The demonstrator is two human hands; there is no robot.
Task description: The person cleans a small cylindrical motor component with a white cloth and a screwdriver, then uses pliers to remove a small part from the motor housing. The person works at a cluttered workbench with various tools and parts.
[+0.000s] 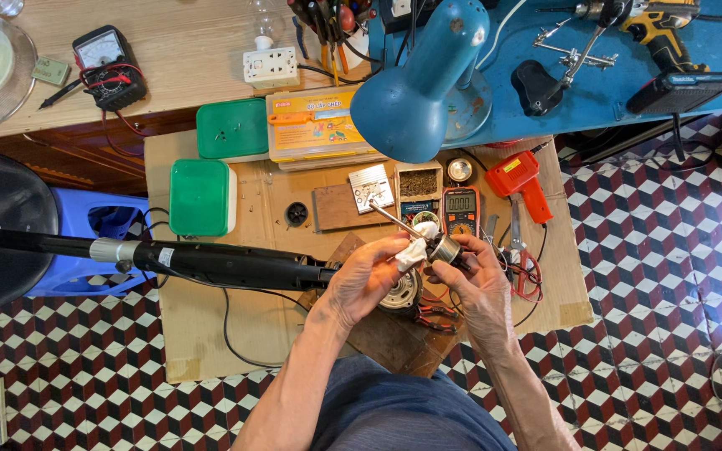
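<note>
Shiny metal shows on the small round motor part (444, 248), which is held above the cardboard sheet (211, 334), in front of the blue lamp (415, 92). It is pinched by the right hand (482, 288). A white cloth (412, 253) is pinched against it by the left hand (367, 280). The part should be gripped firmly and rubbed gently, so its thin rod (394, 219) is not bent.
</note>
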